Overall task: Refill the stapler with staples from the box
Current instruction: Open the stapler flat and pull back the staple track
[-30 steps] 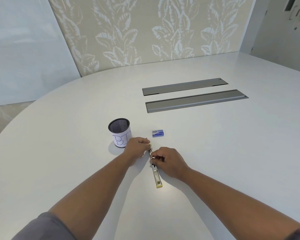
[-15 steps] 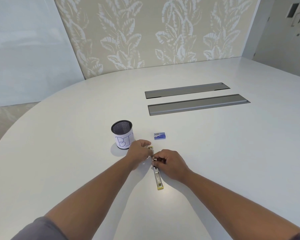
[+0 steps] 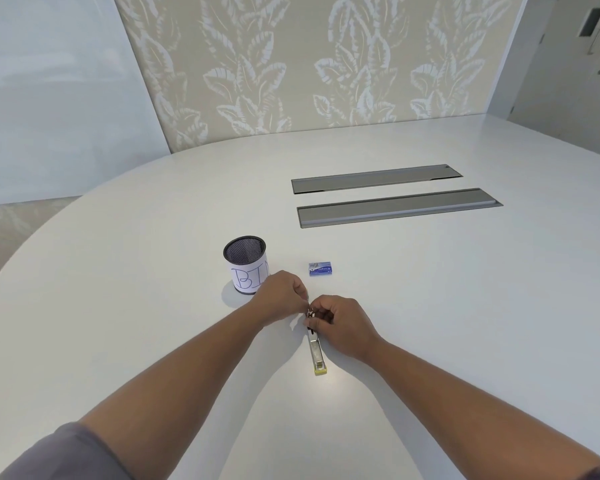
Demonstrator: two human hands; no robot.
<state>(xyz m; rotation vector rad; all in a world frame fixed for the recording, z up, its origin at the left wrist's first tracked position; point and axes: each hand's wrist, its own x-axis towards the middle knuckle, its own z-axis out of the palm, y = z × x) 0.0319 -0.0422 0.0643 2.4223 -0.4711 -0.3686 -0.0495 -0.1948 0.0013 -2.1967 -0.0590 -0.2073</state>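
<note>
Metal stapler (image 3: 316,348) lies opened flat on tabletop (image 3: 430,306); left hand (image 3: 280,295) and right hand (image 3: 342,323) both pinched shut at its far end; staple box (image 3: 321,268) closed, just beyond; risks: pinched fingers if spring snaps, stapler skidding.

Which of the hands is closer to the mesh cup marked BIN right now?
Left. The left hand sits right in front of the mesh cup, overlapping its lower edge in view. The right hand is farther right, over the stapler.
</note>
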